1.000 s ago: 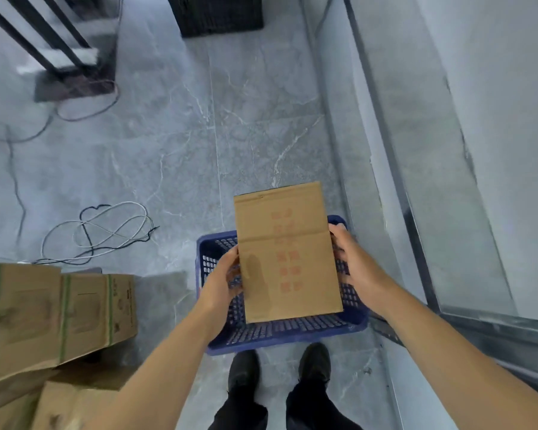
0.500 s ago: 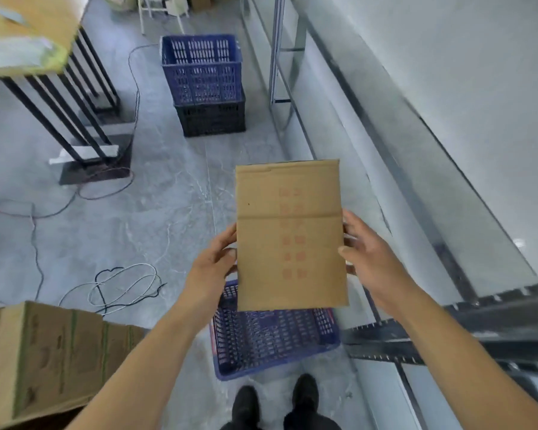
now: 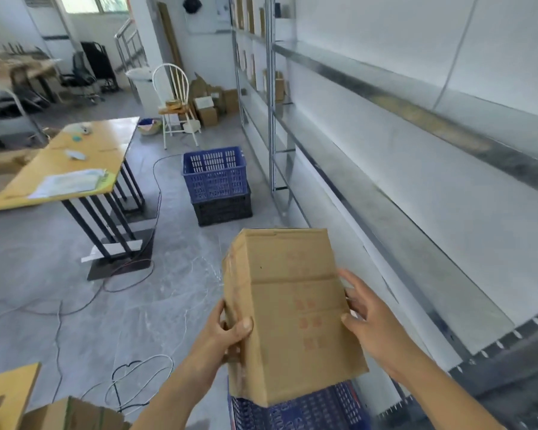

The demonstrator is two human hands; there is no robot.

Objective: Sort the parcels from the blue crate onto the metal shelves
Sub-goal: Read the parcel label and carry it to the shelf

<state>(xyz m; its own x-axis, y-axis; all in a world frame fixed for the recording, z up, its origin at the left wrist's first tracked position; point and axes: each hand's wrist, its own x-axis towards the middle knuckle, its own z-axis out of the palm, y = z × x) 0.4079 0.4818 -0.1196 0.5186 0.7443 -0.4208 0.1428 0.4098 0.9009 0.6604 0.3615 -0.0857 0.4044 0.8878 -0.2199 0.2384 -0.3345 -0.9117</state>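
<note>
Both hands hold one parcel (image 3: 292, 315), a plain cardboard box, above the blue crate (image 3: 298, 409) at the near edge. The left hand (image 3: 227, 333) clasps its left side, thumb on the top face; the right hand (image 3: 365, 321) presses flat on the right side. The shelves (image 3: 410, 240) run along the right, bare nearby. The box looks stiff and probably light, given the relaxed grip; its taped side may be slick, so opposite faces near the middle seem the best hold.
</note>
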